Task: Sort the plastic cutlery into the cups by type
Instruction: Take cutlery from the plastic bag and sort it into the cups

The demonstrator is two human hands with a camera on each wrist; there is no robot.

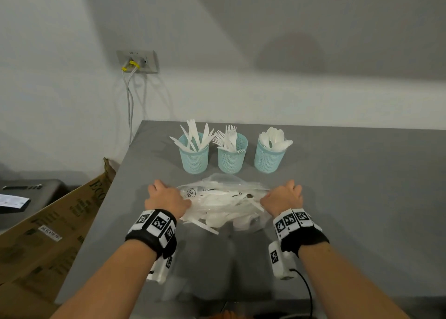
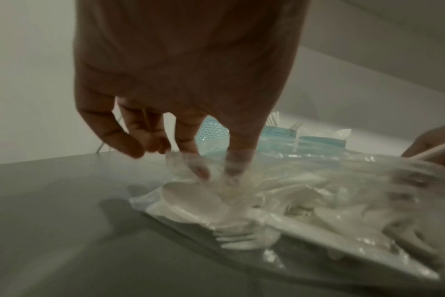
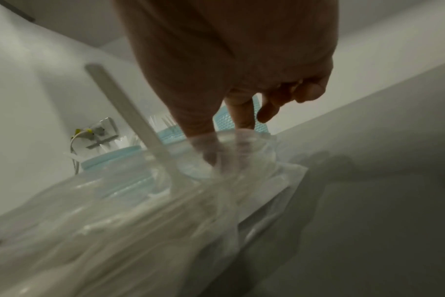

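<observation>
A clear plastic bag (image 1: 224, 202) of loose white cutlery (image 1: 217, 205) lies on the grey table (image 1: 350, 198), near its front and just before the cups; spoons, forks and flat handles lie jumbled in it, and a handwritten mark shows on its left end. The left hand (image 1: 166, 198) is at the bag's left end; from the left wrist view its fingers (image 2: 191, 140) reach down into the crumpled plastic, the grip pinching the bag film, though blur hides exactly which fingers close. The right hand (image 1: 283, 198) is at the bag's right end; from the right wrist view its thumb and forefinger sink into the plastic and pinch it, the other fingers curled clear above; one white handle (image 3: 130, 112) juts up steeply out of the bag beside that hand.

Behind the bag three pale blue mesh cups stand upright in a row, apart from one another; the left cup (image 1: 194, 158) holds knives, the middle cup (image 1: 232, 156) holds forks, the right cup (image 1: 269, 158) holds spoons; all stand with working ends up.

Both wrists carry black bands with black-and-white square markers; a white camera unit (image 1: 281, 260) hangs under the right wrist with a black cable trailing from it.

Beyond the table's left edge a brown cardboard box (image 1: 48, 234) leans; a dark bin-like object sits further left, details unclear. On the white wall a socket plate (image 1: 137, 61) has cables with yellow tags hanging down.
</observation>
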